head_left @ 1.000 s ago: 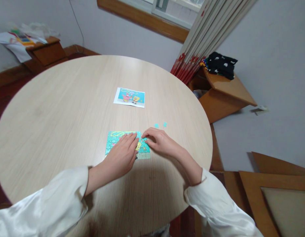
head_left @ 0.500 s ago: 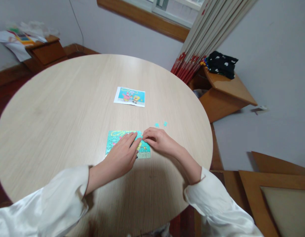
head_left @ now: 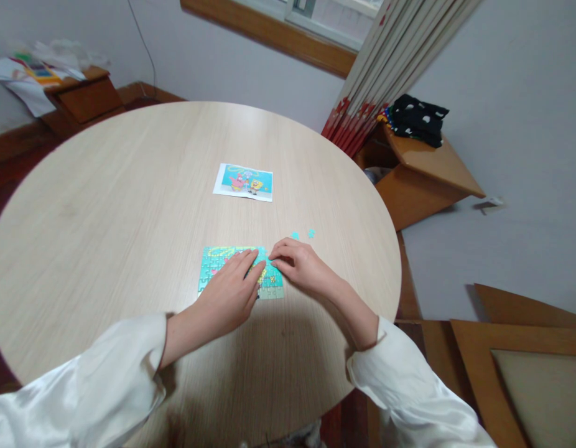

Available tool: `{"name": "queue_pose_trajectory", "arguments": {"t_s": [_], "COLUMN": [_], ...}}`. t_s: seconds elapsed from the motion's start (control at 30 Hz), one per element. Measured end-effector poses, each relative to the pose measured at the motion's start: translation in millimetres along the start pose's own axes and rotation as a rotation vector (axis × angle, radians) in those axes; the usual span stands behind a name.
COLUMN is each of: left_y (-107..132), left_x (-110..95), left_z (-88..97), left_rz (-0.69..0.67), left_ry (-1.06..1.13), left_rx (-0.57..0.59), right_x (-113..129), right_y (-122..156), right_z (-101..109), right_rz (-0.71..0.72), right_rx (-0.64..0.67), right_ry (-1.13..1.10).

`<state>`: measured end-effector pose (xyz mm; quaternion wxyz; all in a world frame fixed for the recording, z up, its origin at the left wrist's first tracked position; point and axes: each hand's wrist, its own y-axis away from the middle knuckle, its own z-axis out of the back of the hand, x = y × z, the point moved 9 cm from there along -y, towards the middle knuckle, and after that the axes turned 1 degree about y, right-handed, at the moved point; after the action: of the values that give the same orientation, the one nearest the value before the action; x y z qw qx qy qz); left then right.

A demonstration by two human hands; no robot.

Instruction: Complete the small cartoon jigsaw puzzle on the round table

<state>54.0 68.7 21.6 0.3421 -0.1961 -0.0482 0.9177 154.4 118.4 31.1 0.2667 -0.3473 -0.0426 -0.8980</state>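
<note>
A jigsaw puzzle [head_left: 205,272] in turquoise, yellow and pink lies on the table close to me. My left hand [head_left: 229,291] rests flat across its middle, fingers stretched out, and covers much of the picture. At the upper right of the puzzle, my right hand [head_left: 300,264] has thumb and fingers drawn together in a pinch over a small turquoise puzzle piece [head_left: 270,262], partly hidden by the fingertips. Just beyond that hand are two loose turquoise pieces, a nearer piece [head_left: 295,235] and another piece [head_left: 311,233] to its right.
A printed picture sheet [head_left: 244,182] with the cartoon scene lies farther back on the round wooden table [head_left: 129,186]. Beyond the table's right edge stands a wooden cabinet [head_left: 423,186] with black cloth [head_left: 418,121] on top. A chair [head_left: 474,367] is at the lower right.
The right hand's fingertips have shifted very slightly at the puzzle's upper right. The left hand stays flat in place, and the loose pieces have not moved.
</note>
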Motion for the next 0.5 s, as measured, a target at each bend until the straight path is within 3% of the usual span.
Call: {"name": "queue_pose_trajectory", "arguments": {"t_s": [0.2,0.4,0.5], "left_y": [1,2,1], "left_x": [0,0,0], "left_z": [-0.3,-1.0,-1.5], "left_rz": [0.007,0.002,-0.006], "left_ry": [0.007,-0.024,-0.030], "left_rx": [-0.024,-0.010,-0.003], "right_x": [2,5,-2], "right_y": [4,10,11], "right_z": [23,11,27], "right_rz": [0.042,0.091,0.027], "right_rx": [-0.150,-0.044,-0.149], "right_ry": [0.001,0.072,0.067]}}
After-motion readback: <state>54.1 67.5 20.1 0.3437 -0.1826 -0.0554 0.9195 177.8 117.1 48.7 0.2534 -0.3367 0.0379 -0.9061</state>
